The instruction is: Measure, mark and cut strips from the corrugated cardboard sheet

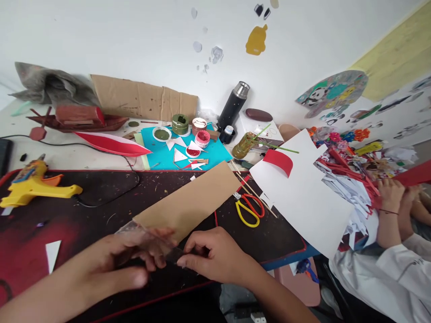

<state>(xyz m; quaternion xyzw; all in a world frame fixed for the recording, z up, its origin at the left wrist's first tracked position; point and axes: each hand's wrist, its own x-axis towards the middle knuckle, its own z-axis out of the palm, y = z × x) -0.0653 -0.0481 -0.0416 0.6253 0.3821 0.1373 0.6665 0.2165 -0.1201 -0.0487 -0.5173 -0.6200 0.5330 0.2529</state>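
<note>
Left hand (pixel 134 259) and right hand (pixel 211 253) pinch clear strip (pixel 155 243)

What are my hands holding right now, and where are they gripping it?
A clear strip, tape or film, blurred: the left hand pinches its left part, the right hand its right end.

Our left hand (pixel 134 258) and right hand (pixel 213 255) meet low centre, fingertips almost touching. Both pinch, fingers curled. Forearms angle inward.
</note>
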